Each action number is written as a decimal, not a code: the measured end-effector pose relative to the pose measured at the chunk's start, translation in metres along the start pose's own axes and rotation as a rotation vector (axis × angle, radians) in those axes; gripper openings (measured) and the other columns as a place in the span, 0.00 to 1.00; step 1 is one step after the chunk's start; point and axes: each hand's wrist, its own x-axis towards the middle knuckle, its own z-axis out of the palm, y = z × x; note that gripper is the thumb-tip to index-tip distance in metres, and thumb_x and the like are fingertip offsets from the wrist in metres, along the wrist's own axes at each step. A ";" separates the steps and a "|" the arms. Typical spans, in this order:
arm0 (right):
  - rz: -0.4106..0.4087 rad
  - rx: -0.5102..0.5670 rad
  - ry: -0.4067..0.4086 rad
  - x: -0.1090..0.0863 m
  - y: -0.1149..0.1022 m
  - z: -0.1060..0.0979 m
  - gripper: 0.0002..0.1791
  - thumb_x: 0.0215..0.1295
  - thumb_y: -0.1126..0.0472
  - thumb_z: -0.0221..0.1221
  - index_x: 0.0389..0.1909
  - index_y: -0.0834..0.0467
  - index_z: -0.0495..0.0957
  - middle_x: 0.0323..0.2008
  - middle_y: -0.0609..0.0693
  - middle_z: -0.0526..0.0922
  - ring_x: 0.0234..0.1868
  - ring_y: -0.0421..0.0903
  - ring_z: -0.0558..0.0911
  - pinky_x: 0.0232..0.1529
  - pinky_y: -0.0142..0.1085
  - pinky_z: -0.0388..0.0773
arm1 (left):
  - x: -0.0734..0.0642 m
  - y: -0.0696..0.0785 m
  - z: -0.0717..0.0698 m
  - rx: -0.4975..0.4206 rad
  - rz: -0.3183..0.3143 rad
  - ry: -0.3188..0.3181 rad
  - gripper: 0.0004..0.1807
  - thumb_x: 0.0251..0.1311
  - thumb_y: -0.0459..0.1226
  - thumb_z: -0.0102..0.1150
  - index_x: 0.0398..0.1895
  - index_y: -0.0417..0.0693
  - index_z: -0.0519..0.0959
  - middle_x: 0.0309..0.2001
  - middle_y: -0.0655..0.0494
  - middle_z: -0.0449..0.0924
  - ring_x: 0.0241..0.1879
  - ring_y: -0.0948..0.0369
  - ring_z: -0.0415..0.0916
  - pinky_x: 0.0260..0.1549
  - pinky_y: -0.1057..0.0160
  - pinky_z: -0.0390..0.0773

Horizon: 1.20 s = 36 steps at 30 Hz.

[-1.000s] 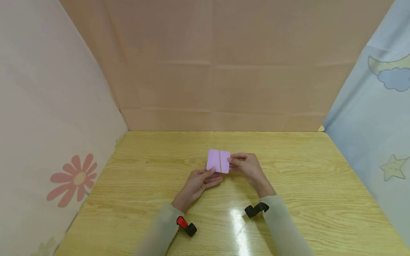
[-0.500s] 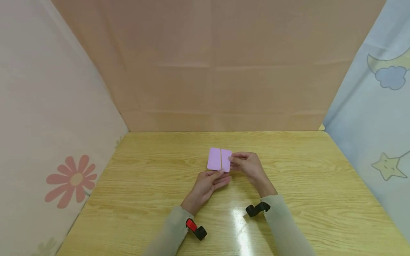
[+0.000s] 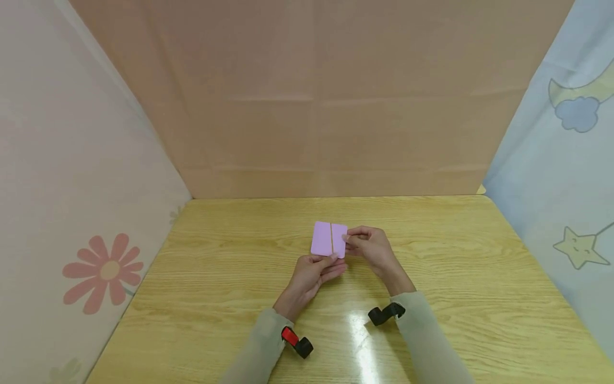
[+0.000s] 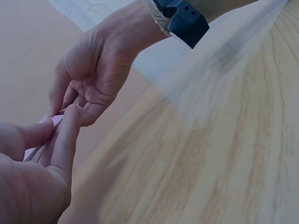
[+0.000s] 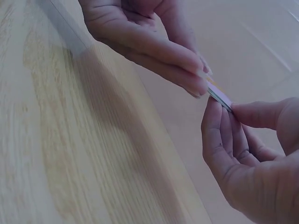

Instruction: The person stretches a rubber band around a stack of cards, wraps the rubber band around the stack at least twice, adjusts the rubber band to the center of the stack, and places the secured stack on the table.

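A thin, square lilac stack of cards [image 3: 321,238], rounded at the corners, is held above the table with a narrow tan rubber band [image 3: 331,237] running across it. My left hand [image 3: 309,274] pinches its near edge, thumb on top close to the band's lower end and fingers underneath. My right hand [image 3: 374,249] pinches the right edge between thumb and fingers. From the right wrist, the stack's layered edge [image 5: 220,97] shows between both hands. In the left wrist view, fingers hide most of the stack.
The wood-grain table [image 3: 216,256] spreads around both hands. A plain brown cloth [image 3: 307,106] hangs behind it. Patterned cloths flank it, one with a red flower [image 3: 110,270] on the left, another with a star [image 3: 579,248] on the right. Both wrists wear black camera straps.
My left hand has slid right along the near edge of the stack, toward the rubber band. The right hand keeps its pinch and has hardly moved. The head view has shifted slightly.
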 end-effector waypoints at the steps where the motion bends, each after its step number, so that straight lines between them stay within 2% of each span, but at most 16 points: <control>1: -0.006 -0.005 -0.005 0.000 0.000 0.000 0.18 0.74 0.68 0.62 0.57 0.77 0.75 0.34 0.49 0.86 0.34 0.41 0.88 0.42 0.35 0.91 | 0.000 0.000 0.000 0.002 0.001 -0.002 0.13 0.72 0.30 0.62 0.51 0.25 0.79 0.42 0.38 0.90 0.42 0.55 0.92 0.52 0.57 0.89; 12: -0.028 0.018 -0.006 -0.006 -0.002 -0.005 0.16 0.73 0.70 0.61 0.54 0.77 0.75 0.32 0.49 0.85 0.32 0.42 0.88 0.41 0.37 0.91 | -0.002 0.009 -0.011 0.045 0.011 0.019 0.14 0.72 0.28 0.62 0.53 0.22 0.80 0.38 0.43 0.91 0.40 0.56 0.92 0.51 0.58 0.89; 17: -0.026 0.008 -0.007 -0.006 -0.004 -0.005 0.16 0.73 0.70 0.62 0.55 0.77 0.75 0.33 0.49 0.85 0.32 0.43 0.88 0.41 0.37 0.92 | -0.003 0.013 -0.014 0.061 0.006 0.005 0.14 0.72 0.28 0.62 0.54 0.24 0.80 0.38 0.44 0.91 0.40 0.56 0.92 0.50 0.59 0.89; 26: -0.013 -0.026 -0.015 -0.006 -0.003 -0.009 0.16 0.73 0.68 0.63 0.55 0.75 0.77 0.33 0.47 0.87 0.33 0.42 0.88 0.43 0.39 0.91 | -0.004 0.004 -0.010 0.100 -0.019 -0.086 0.18 0.72 0.31 0.63 0.56 0.22 0.80 0.38 0.46 0.91 0.40 0.57 0.92 0.51 0.58 0.89; 31: -0.013 -0.025 -0.036 -0.006 -0.003 -0.009 0.16 0.72 0.68 0.64 0.54 0.76 0.77 0.33 0.48 0.87 0.33 0.42 0.87 0.44 0.39 0.91 | -0.002 0.001 -0.008 0.094 -0.026 -0.047 0.16 0.71 0.31 0.65 0.53 0.24 0.81 0.35 0.47 0.91 0.37 0.57 0.92 0.48 0.59 0.90; 36: -0.006 -0.015 -0.035 -0.006 -0.004 -0.010 0.15 0.72 0.70 0.63 0.53 0.76 0.77 0.33 0.48 0.86 0.33 0.42 0.88 0.43 0.38 0.92 | -0.003 0.004 -0.010 0.111 -0.023 -0.017 0.15 0.70 0.31 0.66 0.52 0.25 0.82 0.35 0.46 0.91 0.38 0.55 0.92 0.48 0.58 0.90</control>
